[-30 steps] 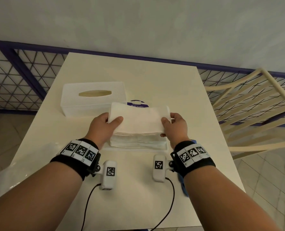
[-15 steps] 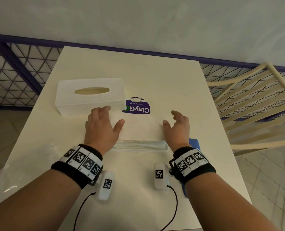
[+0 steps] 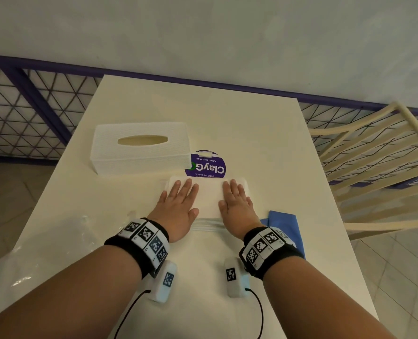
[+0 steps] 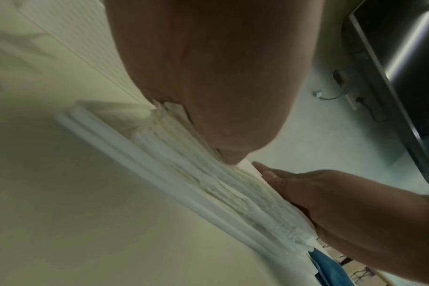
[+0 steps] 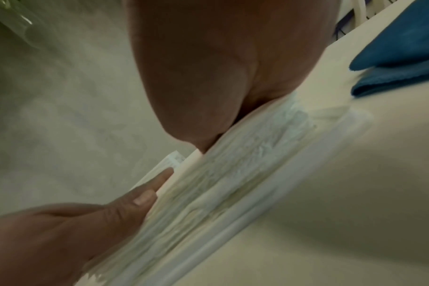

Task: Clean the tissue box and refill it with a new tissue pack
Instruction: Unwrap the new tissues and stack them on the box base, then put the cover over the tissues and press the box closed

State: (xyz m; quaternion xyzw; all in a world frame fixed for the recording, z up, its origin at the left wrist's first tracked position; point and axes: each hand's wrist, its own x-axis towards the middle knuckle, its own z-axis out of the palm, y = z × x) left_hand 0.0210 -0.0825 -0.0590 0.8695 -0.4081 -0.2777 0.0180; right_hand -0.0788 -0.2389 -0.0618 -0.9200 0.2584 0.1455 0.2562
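Observation:
A stack of white tissues (image 3: 209,199) lies on a thin white base plate (image 4: 135,152) in the middle of the table. My left hand (image 3: 178,204) and right hand (image 3: 235,201) both lie flat on top of the stack, fingers straight, pressing it down. In the wrist views each palm rests on the stack (image 4: 196,170) (image 5: 233,174) near one end. The white tissue box cover (image 3: 140,148) with its oval slot stands apart, behind and to the left of the stack.
A purple ClayGo packet (image 3: 208,166) lies just behind the stack. A folded blue cloth (image 3: 283,223) sits right of my right wrist. A crumpled clear wrapper (image 3: 44,253) lies at the table's near left. A cream chair (image 3: 374,155) stands to the right.
My hands let go of the stack's ends, which they had gripped and lifted, and now lie flat on top of it. The stack looks lower.

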